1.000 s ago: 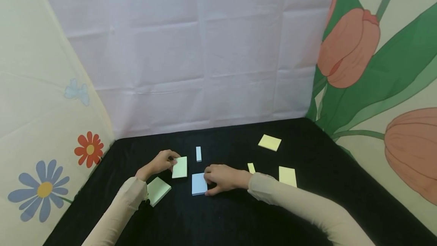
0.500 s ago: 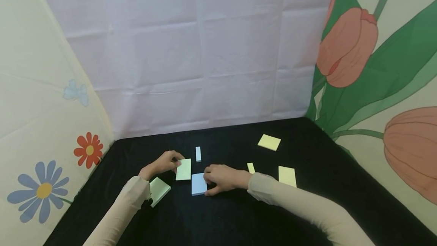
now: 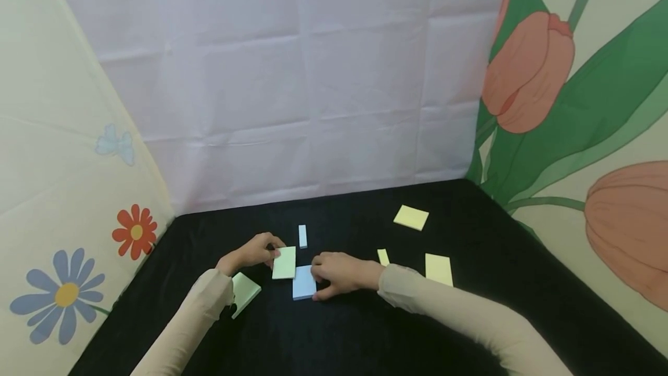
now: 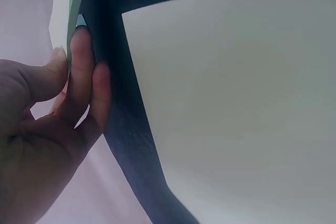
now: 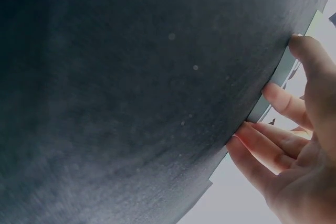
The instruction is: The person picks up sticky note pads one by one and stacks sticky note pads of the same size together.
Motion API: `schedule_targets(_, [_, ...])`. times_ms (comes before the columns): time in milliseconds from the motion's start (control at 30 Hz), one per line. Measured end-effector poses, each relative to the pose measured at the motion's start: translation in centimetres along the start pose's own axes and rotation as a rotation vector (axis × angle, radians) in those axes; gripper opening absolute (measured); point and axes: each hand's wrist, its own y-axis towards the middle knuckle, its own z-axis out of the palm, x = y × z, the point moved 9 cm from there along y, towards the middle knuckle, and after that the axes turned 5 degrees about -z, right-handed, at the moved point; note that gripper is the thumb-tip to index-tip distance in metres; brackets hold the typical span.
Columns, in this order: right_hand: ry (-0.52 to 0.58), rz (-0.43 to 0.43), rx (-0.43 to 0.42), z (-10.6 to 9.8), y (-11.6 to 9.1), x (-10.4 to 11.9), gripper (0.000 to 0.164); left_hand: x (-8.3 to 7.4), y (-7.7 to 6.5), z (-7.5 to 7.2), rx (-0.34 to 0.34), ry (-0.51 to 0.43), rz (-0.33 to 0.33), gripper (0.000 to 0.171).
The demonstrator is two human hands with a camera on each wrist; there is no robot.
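My left hand (image 3: pixel 259 250) pinches a pale green sticky note pad (image 3: pixel 284 264) by its left edge, thumb on one face and fingers behind, as the left wrist view shows. In the head view this pad's right edge meets or overlaps the upper left corner of a light blue sticky note pad (image 3: pixel 304 284). Whether the two touch I cannot tell. The blue pad lies flat on the black cloth. My right hand (image 3: pixel 339 273) holds it at the right side, with the thumb at the near corner and the fingertips along its edge (image 5: pixel 281 74).
Another green pad (image 3: pixel 245 293) lies by my left wrist, filling much of the left wrist view. A narrow blue pad (image 3: pixel 302 237) lies beyond the hands. Yellow pads (image 3: pixel 411 217) (image 3: pixel 439 269) and a narrow yellow one (image 3: pixel 383 256) lie to the right, partly behind my right sleeve.
My left hand has carried the green pad rightward and slightly nearer, up to the blue pad's corner. My right hand and the blue pad have stayed in place.
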Motion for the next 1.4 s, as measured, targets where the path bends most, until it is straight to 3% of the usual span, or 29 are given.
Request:
schedule_targets(500, [0.032, -0.006, 0.0, -0.2, -0.1, -0.1, 0.033, -0.3, 0.3, 1.0, 0.065, -0.052, -0.06, 0.021])
schedule_targets(933, [0.028, -0.021, -0.013, 0.0, 0.1, -0.1, 0.035, -1.1, 0.6, 1.9, 0.11, -0.137, -0.031, 0.023])
schedule_targets(1400, [0.024, -0.016, -0.018, -0.2, 0.0, 0.2, 0.034, -1.8, 0.4, 2.7, 0.138, -0.155, -0.016, 0.023])
